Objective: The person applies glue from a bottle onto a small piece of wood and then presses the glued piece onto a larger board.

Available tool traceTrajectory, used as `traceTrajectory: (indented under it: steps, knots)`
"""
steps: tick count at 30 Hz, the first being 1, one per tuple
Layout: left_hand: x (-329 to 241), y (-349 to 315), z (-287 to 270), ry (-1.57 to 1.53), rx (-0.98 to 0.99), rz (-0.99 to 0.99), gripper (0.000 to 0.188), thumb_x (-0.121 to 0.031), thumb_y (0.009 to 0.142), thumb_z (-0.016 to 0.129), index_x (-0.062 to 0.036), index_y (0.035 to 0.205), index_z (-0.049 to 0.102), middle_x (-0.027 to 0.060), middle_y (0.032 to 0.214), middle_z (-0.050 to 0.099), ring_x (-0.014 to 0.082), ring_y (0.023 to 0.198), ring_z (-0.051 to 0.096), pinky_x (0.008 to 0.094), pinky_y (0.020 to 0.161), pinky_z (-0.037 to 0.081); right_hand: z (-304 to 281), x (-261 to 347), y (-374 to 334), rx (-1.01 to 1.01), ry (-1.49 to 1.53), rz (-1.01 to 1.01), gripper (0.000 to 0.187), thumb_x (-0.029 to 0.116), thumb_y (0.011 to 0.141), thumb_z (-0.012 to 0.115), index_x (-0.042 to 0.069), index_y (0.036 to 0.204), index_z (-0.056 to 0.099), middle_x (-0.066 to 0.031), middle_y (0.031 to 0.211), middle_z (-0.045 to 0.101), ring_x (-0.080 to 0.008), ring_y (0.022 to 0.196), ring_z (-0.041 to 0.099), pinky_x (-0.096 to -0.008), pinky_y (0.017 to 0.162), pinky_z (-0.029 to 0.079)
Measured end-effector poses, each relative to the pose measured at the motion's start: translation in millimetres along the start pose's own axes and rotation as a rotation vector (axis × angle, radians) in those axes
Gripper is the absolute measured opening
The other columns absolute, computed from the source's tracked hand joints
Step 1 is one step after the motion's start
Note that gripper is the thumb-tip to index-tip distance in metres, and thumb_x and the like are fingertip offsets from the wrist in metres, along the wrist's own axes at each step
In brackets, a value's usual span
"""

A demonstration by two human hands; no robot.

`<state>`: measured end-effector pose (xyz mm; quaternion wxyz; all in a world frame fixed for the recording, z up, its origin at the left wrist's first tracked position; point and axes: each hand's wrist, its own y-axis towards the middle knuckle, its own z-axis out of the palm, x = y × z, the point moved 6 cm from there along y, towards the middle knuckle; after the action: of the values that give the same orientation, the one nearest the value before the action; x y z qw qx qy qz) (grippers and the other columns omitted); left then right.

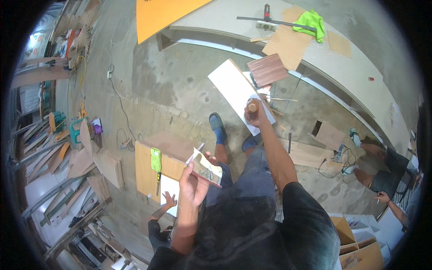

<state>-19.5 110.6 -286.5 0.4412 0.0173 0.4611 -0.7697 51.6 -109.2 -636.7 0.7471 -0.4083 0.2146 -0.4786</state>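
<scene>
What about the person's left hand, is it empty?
No, the left hand holds a thin, curling sheet up in front of the body.

Two bright green cloths [311,23]: one near the far edge of the long pale panel [360,74], the other by the left edge of the wooden box [173,146]. On that pale panel, one dark straight bar [284,22]. One white board [227,78], one reddish-brown wood-grain square [269,69], one orange panel [164,15]. Two co-workers [389,182], one each side.
</scene>
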Motion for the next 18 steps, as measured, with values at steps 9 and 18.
traceTrajectory:
  steps: [9,18]
  knots:
    - [-9.0,7.3,-95.7,-0.193,-0.043,0.118,0.049,-0.029,0.099,0.056,-0.0037,0.139,0.045,0.0178,0.136,0.054,0.0314,0.125,0.054,0.0501,0.102,0.050,20.3,-46.0,59.7,0.186,-0.205,-0.050,0.043,0.054,0.097,0.056,0.013,0.110,0.061,-0.0055,0.096,0.065,-0.0172,0.084,0.067,-0.0318,0.067,0.057]
    - [6.0,-54.5,-182.6,-0.468,-0.189,0.286,0.055,-0.036,0.097,0.058,-0.0016,0.139,0.047,0.0160,0.135,0.057,0.0310,0.123,0.056,0.0502,0.101,0.049,42.1,-173.1,12.6,0.207,-1.380,-0.031,0.049,0.015,0.089,0.073,0.002,0.128,0.048,-0.0108,0.107,0.066,-0.0205,0.086,0.069,-0.0335,0.063,0.063]
